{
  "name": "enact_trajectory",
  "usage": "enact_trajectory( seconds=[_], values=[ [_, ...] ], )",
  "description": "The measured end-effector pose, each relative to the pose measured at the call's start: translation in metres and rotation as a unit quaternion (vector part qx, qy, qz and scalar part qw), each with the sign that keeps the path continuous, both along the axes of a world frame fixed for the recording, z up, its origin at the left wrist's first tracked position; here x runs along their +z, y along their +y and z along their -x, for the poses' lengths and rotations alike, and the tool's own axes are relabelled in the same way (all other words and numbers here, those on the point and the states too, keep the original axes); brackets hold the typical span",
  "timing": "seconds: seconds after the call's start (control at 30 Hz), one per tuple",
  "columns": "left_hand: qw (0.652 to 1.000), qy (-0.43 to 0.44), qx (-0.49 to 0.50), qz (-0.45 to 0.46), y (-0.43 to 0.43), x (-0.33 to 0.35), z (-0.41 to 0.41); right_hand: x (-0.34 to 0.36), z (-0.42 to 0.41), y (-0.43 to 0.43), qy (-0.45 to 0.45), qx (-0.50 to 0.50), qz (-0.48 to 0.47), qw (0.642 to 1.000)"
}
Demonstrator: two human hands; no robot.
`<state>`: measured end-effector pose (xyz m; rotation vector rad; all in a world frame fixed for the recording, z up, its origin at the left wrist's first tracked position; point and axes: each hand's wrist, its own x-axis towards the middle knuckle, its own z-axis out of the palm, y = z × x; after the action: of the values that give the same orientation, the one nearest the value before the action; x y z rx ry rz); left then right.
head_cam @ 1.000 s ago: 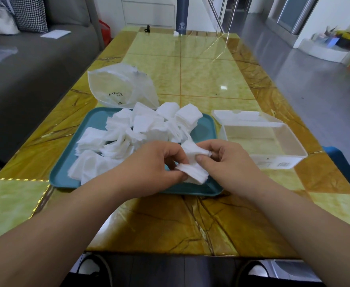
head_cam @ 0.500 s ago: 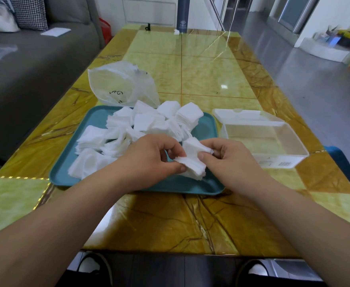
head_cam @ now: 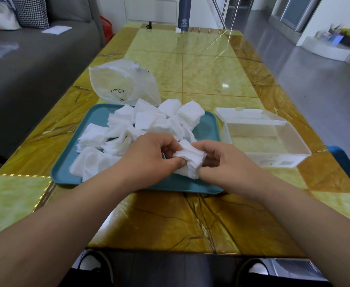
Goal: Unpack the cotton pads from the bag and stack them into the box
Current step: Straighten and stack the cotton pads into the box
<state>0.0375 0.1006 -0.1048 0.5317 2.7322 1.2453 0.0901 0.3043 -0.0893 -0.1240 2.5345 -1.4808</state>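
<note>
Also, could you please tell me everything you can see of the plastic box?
The box is a rectangular tub of clear, whitish plastic. Its lid is folded open and lies flat on the far side. It is empty; the table shows through its floor. A small barcode label sits on the near wall. It stands upright on the table, just right of the teal tray; nothing else seems to touch it.

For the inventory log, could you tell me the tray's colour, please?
The tray is teal; head view.

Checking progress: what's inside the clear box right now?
Nothing visible inside the box; only the table shows through its clear bottom. The right hand covers its near-left corner.
</note>
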Motion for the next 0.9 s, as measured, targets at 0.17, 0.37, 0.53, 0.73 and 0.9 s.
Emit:
enact_trajectory(
  seconds=[0.17, 0.37, 0.53, 0.73, 0.9],
  values=[
    [1.000, -0.004, 0.000, 0.007, 0.002, 0.000, 0.000, -0.012, 0.001, -0.003, 0.052, -0.017, -0.083, 0.995],
    [0.994, -0.061, -0.046, 0.083, 0.004, 0.001, -0.003, -0.012, 0.000, -0.008, 0.048, -0.030, -0.087, 0.995],
    [0.994, -0.042, -0.046, 0.092, 0.009, -0.003, -0.005, -0.016, -0.001, -0.021, -0.012, -0.109, 0.071, 0.991],
    [0.991, -0.037, -0.066, 0.108, 0.017, -0.004, -0.011, -0.023, 0.004, -0.036, 0.007, -0.198, 0.114, 0.974],
    [0.989, -0.037, -0.034, 0.142, 0.015, -0.001, -0.011, -0.026, 0.009, -0.038, 0.039, -0.238, 0.113, 0.964]
  ],
)
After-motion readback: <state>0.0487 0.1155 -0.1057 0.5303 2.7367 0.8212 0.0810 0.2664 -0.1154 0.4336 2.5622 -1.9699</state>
